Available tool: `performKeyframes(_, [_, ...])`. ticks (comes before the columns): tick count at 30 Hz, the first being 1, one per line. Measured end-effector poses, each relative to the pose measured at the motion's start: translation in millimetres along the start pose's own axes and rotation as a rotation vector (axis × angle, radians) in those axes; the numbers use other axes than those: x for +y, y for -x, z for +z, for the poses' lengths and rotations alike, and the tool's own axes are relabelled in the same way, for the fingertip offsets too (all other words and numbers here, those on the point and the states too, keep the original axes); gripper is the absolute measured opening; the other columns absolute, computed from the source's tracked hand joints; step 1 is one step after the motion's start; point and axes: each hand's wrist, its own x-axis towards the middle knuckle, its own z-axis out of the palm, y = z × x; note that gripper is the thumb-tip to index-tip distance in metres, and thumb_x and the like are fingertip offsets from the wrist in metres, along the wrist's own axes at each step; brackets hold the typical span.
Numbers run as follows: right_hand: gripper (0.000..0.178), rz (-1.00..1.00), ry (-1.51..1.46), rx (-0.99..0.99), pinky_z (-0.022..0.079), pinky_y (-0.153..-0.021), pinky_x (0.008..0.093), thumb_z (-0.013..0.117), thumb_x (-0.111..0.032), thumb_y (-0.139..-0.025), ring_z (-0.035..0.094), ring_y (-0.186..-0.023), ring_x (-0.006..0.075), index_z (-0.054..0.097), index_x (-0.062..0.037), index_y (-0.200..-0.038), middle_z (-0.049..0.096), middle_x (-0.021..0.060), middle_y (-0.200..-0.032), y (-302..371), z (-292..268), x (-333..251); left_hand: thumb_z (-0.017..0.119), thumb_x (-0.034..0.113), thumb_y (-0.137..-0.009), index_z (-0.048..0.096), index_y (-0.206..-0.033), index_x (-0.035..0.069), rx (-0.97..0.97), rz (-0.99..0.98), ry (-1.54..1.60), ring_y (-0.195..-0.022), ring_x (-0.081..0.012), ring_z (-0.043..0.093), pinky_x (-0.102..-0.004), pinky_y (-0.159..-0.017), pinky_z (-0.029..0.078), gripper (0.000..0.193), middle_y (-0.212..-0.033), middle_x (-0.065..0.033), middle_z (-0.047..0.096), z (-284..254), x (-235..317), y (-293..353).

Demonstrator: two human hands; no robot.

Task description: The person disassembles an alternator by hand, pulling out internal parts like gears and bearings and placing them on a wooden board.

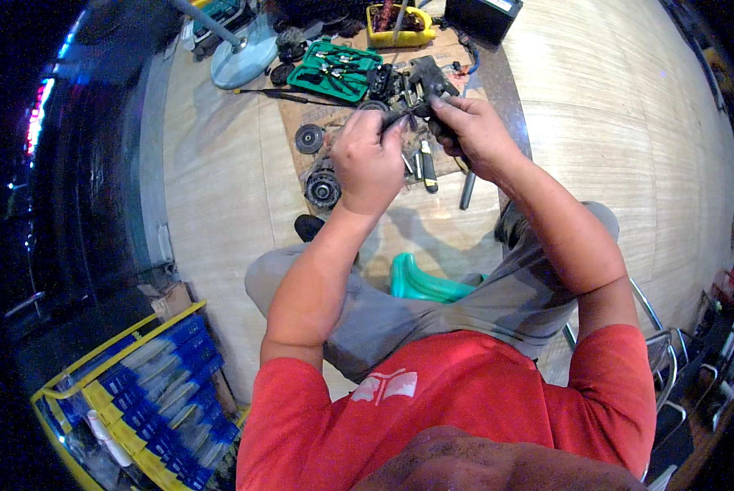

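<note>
Machine part (427,75), dark and irregular in outline, sits between the person's two hands, apparently held above the cardboard sheet (295,123). Handling, by judgement: stiff throughout, probably metal, moderately heavy for its bulk; unlikely to dent under the fingers. Surface looks grimy, so a greasy film could make it slip. Sturdy body, though small projections near its middle may be weaker; best hold would be on the solid block, thumb on top and fingers beneath.

Right hand (475,135): closed on the near right side of the part, thumb pressed along the top, other fingers wrapped below and partly hidden.

Left hand (365,157): fingers curled in, back of hand up, thumb pinching a narrow dark piece (395,119) against the forefinger. Whether that piece is a tool or joined to the part cannot be told.

Surroundings: green tool case (303,80) beyond the left hand; grooved wheel (309,138) and round ribbed part (323,189) to its left; yellow-and-black knife (428,169) between the wrists.
</note>
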Motion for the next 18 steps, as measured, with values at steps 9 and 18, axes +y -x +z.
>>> performKeyframes(9, [0.026,0.058,-0.256,-0.142,0.039,-0.047,0.0222,0.063,-0.034,-0.089,0.049,-0.055,0.0066,0.062,-0.0072,-0.090,0.058,-0.0021,-0.070,6.2,-2.7,-6.9,0.071,0.005,-0.073,0.058,-0.073,0.002,0.034,0.037,0.080,-0.063,-0.0297,0.057,-0.0378,-0.057,0.042,0.013,-0.069,-0.0128,0.058,2.7,1.2,1.1])
performKeyframes(18, [0.020,-0.032,-0.184,-0.095,0.044,-0.057,0.0213,0.065,-0.021,-0.088,0.054,-0.064,0.0067,0.064,-0.0036,-0.098,0.063,0.0011,-0.081,6.8,-4.0,-7.3,0.070,0.007,-0.076,0.061,-0.078,0.003,-0.006,-0.025,0.111,-0.068,-0.0345,0.060,-0.0409,-0.060,0.044,0.010,-0.074,-0.0145,0.061,4.2,3.8,3.5])
